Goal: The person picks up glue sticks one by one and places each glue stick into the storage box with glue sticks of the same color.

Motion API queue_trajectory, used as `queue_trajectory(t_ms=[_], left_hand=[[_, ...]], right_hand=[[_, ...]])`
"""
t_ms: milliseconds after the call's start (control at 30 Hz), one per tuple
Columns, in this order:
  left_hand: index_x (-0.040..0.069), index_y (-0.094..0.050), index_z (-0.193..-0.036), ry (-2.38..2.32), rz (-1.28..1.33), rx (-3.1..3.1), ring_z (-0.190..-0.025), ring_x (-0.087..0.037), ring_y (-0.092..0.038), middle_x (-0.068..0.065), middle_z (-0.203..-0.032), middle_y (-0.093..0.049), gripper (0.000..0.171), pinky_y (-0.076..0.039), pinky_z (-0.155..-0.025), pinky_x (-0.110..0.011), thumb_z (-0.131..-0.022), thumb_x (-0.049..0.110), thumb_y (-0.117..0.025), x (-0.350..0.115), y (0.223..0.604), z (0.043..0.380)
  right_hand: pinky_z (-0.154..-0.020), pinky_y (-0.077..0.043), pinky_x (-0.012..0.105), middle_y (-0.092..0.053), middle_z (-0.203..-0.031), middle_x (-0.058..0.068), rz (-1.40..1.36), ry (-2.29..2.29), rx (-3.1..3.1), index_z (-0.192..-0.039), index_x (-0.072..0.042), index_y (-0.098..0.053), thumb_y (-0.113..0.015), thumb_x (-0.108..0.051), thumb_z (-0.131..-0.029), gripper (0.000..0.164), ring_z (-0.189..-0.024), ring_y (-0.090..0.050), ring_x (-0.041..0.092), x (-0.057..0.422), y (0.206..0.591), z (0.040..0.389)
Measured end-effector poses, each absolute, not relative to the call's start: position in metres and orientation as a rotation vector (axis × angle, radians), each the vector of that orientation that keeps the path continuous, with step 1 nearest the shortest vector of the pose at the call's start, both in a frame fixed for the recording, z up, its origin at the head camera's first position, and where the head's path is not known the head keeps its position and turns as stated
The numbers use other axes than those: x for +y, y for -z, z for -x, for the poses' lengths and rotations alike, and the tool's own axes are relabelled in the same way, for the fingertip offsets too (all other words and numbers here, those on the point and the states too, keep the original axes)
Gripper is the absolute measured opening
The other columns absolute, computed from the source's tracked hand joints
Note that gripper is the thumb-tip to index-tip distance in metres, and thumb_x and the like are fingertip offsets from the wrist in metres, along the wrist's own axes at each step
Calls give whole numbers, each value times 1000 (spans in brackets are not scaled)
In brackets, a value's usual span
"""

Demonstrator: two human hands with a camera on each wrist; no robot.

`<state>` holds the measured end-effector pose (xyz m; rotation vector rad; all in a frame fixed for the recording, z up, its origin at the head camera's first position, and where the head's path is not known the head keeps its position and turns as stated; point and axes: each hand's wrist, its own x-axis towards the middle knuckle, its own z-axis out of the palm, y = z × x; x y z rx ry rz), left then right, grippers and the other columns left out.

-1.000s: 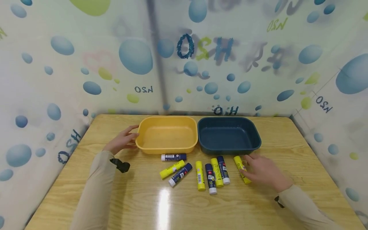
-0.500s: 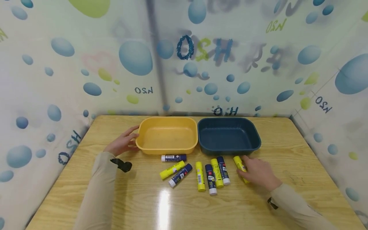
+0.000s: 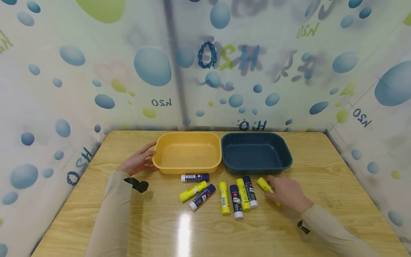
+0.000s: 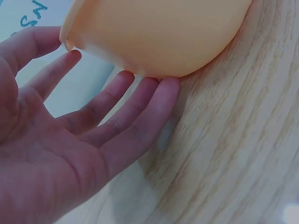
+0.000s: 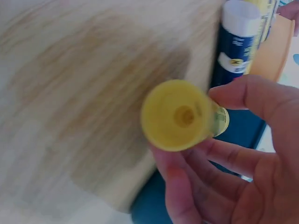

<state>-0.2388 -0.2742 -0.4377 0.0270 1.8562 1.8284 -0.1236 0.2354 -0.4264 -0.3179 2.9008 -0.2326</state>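
Observation:
My right hand (image 3: 288,193) pinches a yellow glue stick (image 3: 264,185) between thumb and fingers, to the right of the other sticks. In the right wrist view the round end of that yellow glue stick (image 5: 175,115) faces the camera, tilted off the table. My left hand (image 3: 137,161) rests its fairly straight fingertips on the left side of a yellow-orange tray (image 3: 186,170). In the left wrist view, fingers (image 4: 140,116) touch the tray's outer wall (image 4: 159,42). A dark blue tray (image 3: 257,170) stands beside the orange one. Both trays hold nothing.
Several blue-and-white and yellow glue sticks lie in front of the trays, including a yellow one (image 3: 224,198), a blue one (image 3: 236,201) and a sideways blue one (image 3: 194,177). The wooden table (image 3: 154,228) meets a patterned curtain (image 3: 128,78) at the back.
My right hand has moved slightly left and closed its fingers on the yellow glue stick, whose far end has swung left. The left hand stays at the orange tray.

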Motion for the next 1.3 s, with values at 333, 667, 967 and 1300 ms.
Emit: queue_trajectory(t_ms=[333,667,967,1300], left_hand=[[24,-5,-157,-1859,-17,1821,-109,-27,-56,-20,-153,-14,65,-50,-89,-44,-105,26,-43,-279,440,239],[25,-4,-157,-1876,-20,1775,-110,-24,-56,-18,-154,-13,64,-49,-91,-44,-106,26,-42,-279,441,238],[27,-4,-157,-1896,-4,1740,-109,-22,-55,-18,-152,-17,66,-47,-93,-45,-105,27,-44,-277,442,238],[27,-3,-157,-1907,4,1717,-110,-24,-53,-18,-153,-14,63,-45,-94,-47,-106,24,-41,-275,440,238]], right_hand=[[-45,-35,26,-50,-66,-6,589,350,2939,-100,-10,-62,-77,-21,-81,27,-53,-42,10,228,401,122],[-46,-37,25,-51,-68,-4,708,373,2921,-103,-7,-61,-77,-19,-81,30,-49,-41,10,220,372,134],[-44,-39,26,-53,-69,-2,743,366,2929,-104,-5,-60,-75,-18,-83,29,-46,-43,11,214,347,150],[-45,-43,27,-56,-71,1,669,383,2889,-106,-3,-61,-70,-19,-86,27,-48,-49,13,206,343,183]])
